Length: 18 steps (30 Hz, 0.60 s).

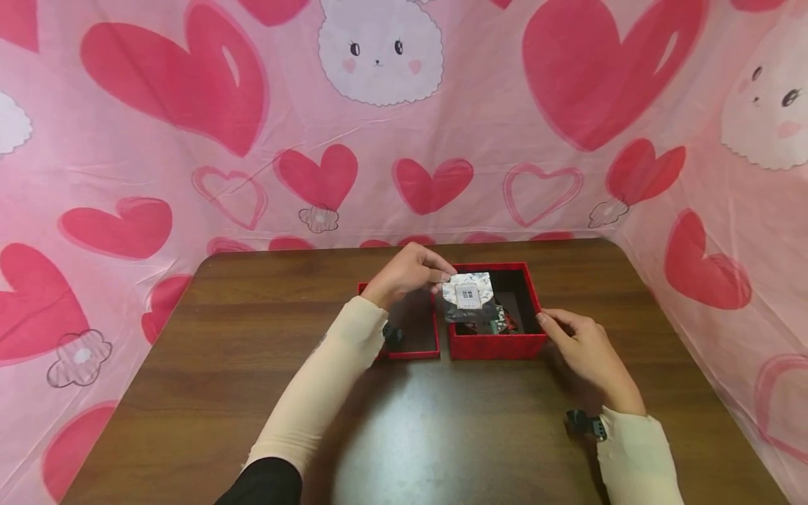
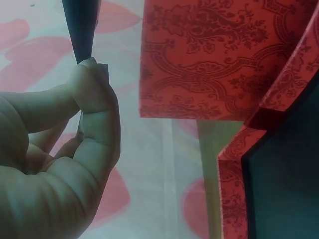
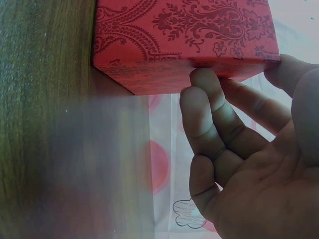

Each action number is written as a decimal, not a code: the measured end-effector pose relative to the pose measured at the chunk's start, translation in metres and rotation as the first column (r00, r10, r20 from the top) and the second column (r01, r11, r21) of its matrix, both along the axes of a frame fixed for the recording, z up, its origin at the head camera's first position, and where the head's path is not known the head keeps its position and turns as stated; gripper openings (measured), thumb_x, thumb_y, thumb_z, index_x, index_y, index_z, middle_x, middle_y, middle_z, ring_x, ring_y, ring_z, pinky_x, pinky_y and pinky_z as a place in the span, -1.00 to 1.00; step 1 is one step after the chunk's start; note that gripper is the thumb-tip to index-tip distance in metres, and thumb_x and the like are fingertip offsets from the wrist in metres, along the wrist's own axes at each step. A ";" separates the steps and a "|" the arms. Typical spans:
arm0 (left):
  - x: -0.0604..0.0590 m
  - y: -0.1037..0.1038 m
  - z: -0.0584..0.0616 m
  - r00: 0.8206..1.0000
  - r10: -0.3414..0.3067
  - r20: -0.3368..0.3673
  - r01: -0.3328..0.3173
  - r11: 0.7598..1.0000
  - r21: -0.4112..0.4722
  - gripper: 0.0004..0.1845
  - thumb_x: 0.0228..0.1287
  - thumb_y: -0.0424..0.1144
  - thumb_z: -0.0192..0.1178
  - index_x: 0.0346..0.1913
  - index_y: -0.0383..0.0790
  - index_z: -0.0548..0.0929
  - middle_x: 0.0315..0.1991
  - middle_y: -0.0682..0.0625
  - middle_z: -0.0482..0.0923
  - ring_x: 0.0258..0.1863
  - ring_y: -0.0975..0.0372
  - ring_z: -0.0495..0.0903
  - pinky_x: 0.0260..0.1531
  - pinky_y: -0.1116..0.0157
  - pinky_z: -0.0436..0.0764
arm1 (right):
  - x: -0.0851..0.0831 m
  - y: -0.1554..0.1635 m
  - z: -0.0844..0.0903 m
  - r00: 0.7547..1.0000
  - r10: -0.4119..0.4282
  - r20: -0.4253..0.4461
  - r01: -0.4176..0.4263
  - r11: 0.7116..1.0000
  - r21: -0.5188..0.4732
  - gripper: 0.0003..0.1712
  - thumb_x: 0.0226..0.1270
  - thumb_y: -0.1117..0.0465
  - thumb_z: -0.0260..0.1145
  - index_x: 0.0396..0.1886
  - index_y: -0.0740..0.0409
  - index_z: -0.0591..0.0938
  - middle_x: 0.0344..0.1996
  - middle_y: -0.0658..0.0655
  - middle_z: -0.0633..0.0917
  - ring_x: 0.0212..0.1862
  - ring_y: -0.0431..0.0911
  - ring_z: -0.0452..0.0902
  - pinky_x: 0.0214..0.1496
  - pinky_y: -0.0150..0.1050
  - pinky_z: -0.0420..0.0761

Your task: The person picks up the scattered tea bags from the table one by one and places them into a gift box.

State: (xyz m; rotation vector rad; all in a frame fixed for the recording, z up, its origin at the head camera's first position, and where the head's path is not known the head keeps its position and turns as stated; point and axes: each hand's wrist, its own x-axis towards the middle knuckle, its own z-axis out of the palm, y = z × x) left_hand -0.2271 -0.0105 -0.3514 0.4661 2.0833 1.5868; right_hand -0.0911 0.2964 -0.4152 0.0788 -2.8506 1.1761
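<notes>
My left hand (image 1: 409, 273) pinches a small flat packet (image 1: 468, 289) by its upper left corner, above the red box. The packet has a pale patterned top, a square printed label and a dark lower part. In the left wrist view it appears as a dark, narrow shape (image 2: 82, 27) beyond the fingertips. The open box (image 1: 499, 347) has red patterned outer walls and a dark inside. Colourful patterned items (image 1: 505, 321) lie in it, partly hidden by the packet. My right hand (image 1: 583, 344) holds the box's near right corner, thumb at the rim and fingertips against the outer wall (image 3: 199, 30).
Left of the box lies a shallow red lid (image 1: 413, 354), dark inside, partly behind my left forearm. Both stand on a brown wooden table (image 1: 208, 393). A pink cloth (image 1: 454, 130) with hearts surrounds the table's back and sides.
</notes>
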 end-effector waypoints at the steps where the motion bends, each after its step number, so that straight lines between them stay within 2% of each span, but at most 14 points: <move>1: -0.001 0.001 -0.001 1.000 0.004 0.008 -0.004 1.000 -0.003 -0.85 0.32 -0.45 0.31 -0.11 -0.41 0.78 -0.28 -0.18 0.71 -0.55 0.11 0.55 -0.43 0.28 0.66 | 0.000 0.000 0.000 1.000 0.000 0.002 0.000 1.000 -0.001 -0.47 0.57 -0.05 0.16 0.23 0.27 0.61 0.11 0.35 0.65 0.07 0.24 0.60 0.10 0.28 0.53; 5: -0.007 0.005 -0.003 0.999 0.031 0.033 -0.030 0.999 -0.019 -0.85 0.31 -0.44 0.32 -0.10 -0.39 0.79 -0.27 -0.17 0.71 -0.53 0.10 0.55 -0.40 0.27 0.66 | 0.000 0.000 0.001 1.000 -0.002 0.016 0.002 1.000 -0.002 -0.46 0.57 -0.06 0.15 0.25 0.27 0.60 0.11 0.35 0.65 0.03 0.22 0.61 0.07 0.26 0.56; 11: -0.012 0.011 -0.006 0.999 0.044 0.020 -0.043 0.999 -0.023 -0.84 0.32 -0.44 0.31 -0.10 -0.39 0.78 -0.34 -0.17 0.69 -0.60 0.16 0.53 -0.28 0.09 0.66 | 0.000 0.000 0.001 0.999 0.003 0.037 -0.003 1.000 -0.006 -0.43 0.57 -0.09 0.13 0.27 0.26 0.59 0.13 0.35 0.64 0.04 0.21 0.60 0.08 0.25 0.57; 18: -0.013 0.019 -0.005 0.999 0.029 -0.017 -0.029 0.999 -0.015 -0.85 0.32 -0.45 0.31 -0.11 -0.40 0.78 -0.37 -0.17 0.69 -0.49 -0.04 0.57 -0.47 0.26 0.64 | 0.000 0.000 0.001 0.999 0.003 0.037 -0.003 1.000 -0.008 -0.45 0.57 -0.07 0.14 0.27 0.26 0.59 0.13 0.35 0.64 0.06 0.23 0.59 0.09 0.26 0.56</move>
